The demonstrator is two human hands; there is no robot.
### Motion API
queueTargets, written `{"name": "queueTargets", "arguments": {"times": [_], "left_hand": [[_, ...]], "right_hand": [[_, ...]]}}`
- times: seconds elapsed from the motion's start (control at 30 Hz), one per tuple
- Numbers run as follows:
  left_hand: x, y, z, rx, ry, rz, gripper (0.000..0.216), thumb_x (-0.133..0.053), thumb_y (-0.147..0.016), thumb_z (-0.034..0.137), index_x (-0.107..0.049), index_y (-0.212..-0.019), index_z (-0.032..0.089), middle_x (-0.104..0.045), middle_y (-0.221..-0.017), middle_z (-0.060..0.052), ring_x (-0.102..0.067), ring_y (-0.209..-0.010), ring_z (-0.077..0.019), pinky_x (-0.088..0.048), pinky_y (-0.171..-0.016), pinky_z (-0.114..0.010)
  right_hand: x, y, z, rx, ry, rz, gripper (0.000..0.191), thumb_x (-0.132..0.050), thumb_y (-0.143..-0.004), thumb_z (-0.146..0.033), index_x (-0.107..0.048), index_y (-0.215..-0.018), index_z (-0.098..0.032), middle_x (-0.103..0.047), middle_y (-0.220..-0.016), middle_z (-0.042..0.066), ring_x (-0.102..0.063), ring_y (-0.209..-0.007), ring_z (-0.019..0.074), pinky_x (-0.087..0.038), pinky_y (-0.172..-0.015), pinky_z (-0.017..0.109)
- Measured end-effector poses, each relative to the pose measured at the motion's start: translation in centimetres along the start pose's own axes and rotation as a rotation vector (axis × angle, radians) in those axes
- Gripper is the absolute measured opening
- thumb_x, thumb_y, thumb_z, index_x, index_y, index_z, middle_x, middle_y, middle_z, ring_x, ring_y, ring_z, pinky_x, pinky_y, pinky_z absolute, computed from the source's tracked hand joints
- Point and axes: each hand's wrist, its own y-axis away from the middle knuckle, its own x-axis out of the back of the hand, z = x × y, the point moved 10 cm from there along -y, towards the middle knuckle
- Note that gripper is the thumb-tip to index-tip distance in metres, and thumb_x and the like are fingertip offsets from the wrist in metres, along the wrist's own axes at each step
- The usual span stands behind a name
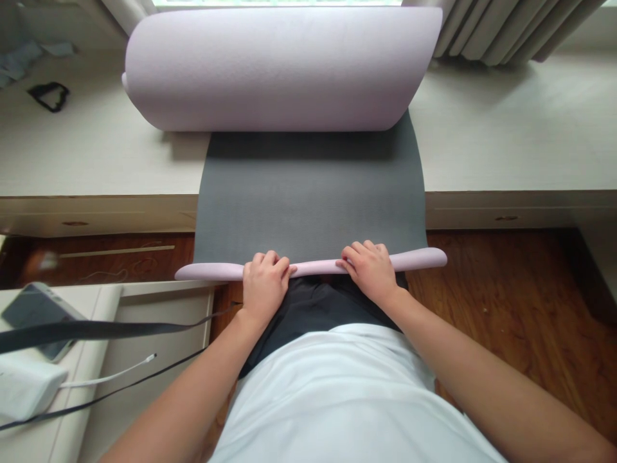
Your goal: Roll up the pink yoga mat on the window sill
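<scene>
A yoga mat (308,186), grey on one face and pale pink on the other, stretches from the counter towards my body. Its far part forms a big loose pink roll (284,71) by the window. The near end is curled into a thin pink roll (318,266) in front of my dark shorts. My left hand (266,283) is closed over this thin roll, left of its middle. To the right of the middle, my right hand (370,270) grips the same roll with its fingers bent over the top. The undersides of both hands are hidden.
The mat crosses the edge of a white counter (520,148). A black loop (49,96) lies on the counter at left. Lower left, a phone (45,315), a white charger (29,386) and dark straps (120,330) are near an open drawer (154,328). Grey curtains (501,29) hang at back right.
</scene>
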Motion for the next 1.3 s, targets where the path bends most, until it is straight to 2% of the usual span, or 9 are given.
{"name": "queueTargets", "arguments": {"times": [0.17, 0.27, 0.37, 0.5, 0.73, 0.9, 1.07, 1.17, 1.3], "left_hand": [[-0.1, 0.7, -0.3, -0.118, 0.04, 0.074, 0.032, -0.057, -0.104, 0.044, -0.075, -0.087, 0.024, -0.071, -0.101, -0.007, -0.054, -0.099, -0.0271, -0.04, -0.084, -0.042], [0.0, 1.1, -0.6, -0.187, 0.09, 0.094, 0.029, -0.065, -0.098, 0.05, -0.078, -0.097, 0.024, -0.071, -0.105, -0.008, -0.055, -0.102, -0.0277, -0.042, -0.088, -0.042], [0.0, 1.4, -0.8, -0.223, 0.117, 0.085, 0.037, -0.074, -0.09, 0.055, -0.077, -0.109, 0.023, -0.071, -0.11, -0.01, -0.056, -0.106, -0.0293, -0.043, -0.093, -0.043], [-0.1, 1.2, -0.9, -0.187, 0.09, 0.067, 0.028, -0.073, -0.093, 0.048, -0.077, -0.106, 0.024, -0.07, -0.114, -0.011, -0.056, -0.11, -0.0303, -0.041, -0.093, -0.044], [0.1, 0.8, -0.6, -0.125, 0.07, 0.07, 0.031, -0.055, -0.103, 0.047, -0.077, -0.109, 0.027, -0.07, -0.114, -0.01, -0.055, -0.112, -0.0306, -0.038, -0.099, -0.048], [0.5, 1.2, -0.4, -0.106, 0.068, 0.106, 0.027, -0.057, -0.103, 0.042, -0.078, -0.107, 0.026, -0.069, -0.112, -0.01, -0.056, -0.11, -0.0307, -0.038, -0.103, -0.049], [0.4, 1.0, -0.2, -0.146, 0.094, 0.099, 0.027, -0.073, -0.093, 0.043, -0.077, -0.109, 0.022, -0.068, -0.113, -0.011, -0.055, -0.11, -0.0314, -0.04, -0.105, -0.049], [0.1, 0.6, -0.3, -0.172, 0.142, 0.096, 0.02, -0.071, -0.095, 0.036, -0.076, -0.108, 0.021, -0.067, -0.111, -0.011, -0.054, -0.108, -0.0303, -0.041, -0.106, -0.047], [-0.2, 0.3, -0.5, -0.177, 0.213, 0.082, 0.022, -0.067, -0.098, 0.037, -0.075, -0.106, 0.018, -0.067, -0.108, -0.011, -0.054, -0.103, -0.0281, -0.045, -0.1, -0.044]], "right_hand": [[-0.1, 0.8, 0.0, 0.108, -0.014, 0.032, 0.037, -0.047, -0.107, -0.05, -0.067, -0.093, -0.021, -0.069, -0.101, 0.006, -0.049, -0.097, 0.0219, -0.025, -0.086, 0.038], [-0.2, 1.3, -0.2, 0.185, -0.007, 0.031, 0.037, -0.057, -0.102, -0.056, -0.067, -0.098, -0.021, -0.069, -0.105, 0.006, -0.049, -0.1, 0.023, -0.027, -0.089, 0.038], [-0.3, 1.5, -0.4, 0.214, 0.034, 0.016, 0.029, -0.067, -0.097, -0.05, -0.067, -0.104, -0.021, -0.068, -0.109, 0.006, -0.049, -0.104, 0.0248, -0.027, -0.092, 0.04], [-0.4, 1.4, -0.4, 0.201, 0.077, 0.003, 0.022, -0.069, -0.096, -0.042, -0.067, -0.102, -0.021, -0.068, -0.11, 0.007, -0.048, -0.108, 0.0265, -0.026, -0.096, 0.042], [-0.5, 1.1, -0.2, 0.172, 0.065, 0.012, 0.032, -0.055, -0.104, -0.048, -0.072, -0.108, -0.021, -0.07, -0.111, 0.008, -0.048, -0.107, 0.0259, -0.025, -0.096, 0.042], [-0.5, 1.0, -0.2, 0.137, 0.072, 0.025, 0.033, -0.053, -0.105, -0.048, -0.072, -0.109, -0.022, -0.07, -0.112, 0.007, -0.048, -0.105, 0.0251, -0.026, -0.092, 0.041], [-0.7, 0.6, 0.0, 0.097, 0.078, -0.003, 0.033, -0.052, -0.105, -0.048, -0.072, -0.108, -0.022, -0.069, -0.112, 0.008, -0.049, -0.105, 0.0254, -0.026, -0.088, 0.04], [-0.6, 0.1, 0.1, 0.076, 0.075, -0.046, 0.034, -0.05, -0.106, -0.048, -0.072, -0.105, -0.022, -0.069, -0.109, 0.008, -0.05, -0.104, 0.0256, -0.027, -0.087, 0.039], [-0.6, -0.5, 0.3, 0.067, 0.063, -0.093, 0.035, -0.049, -0.106, -0.047, -0.072, -0.104, -0.02, -0.069, -0.107, 0.009, -0.05, -0.103, 0.025, -0.028, -0.086, 0.038]]}}
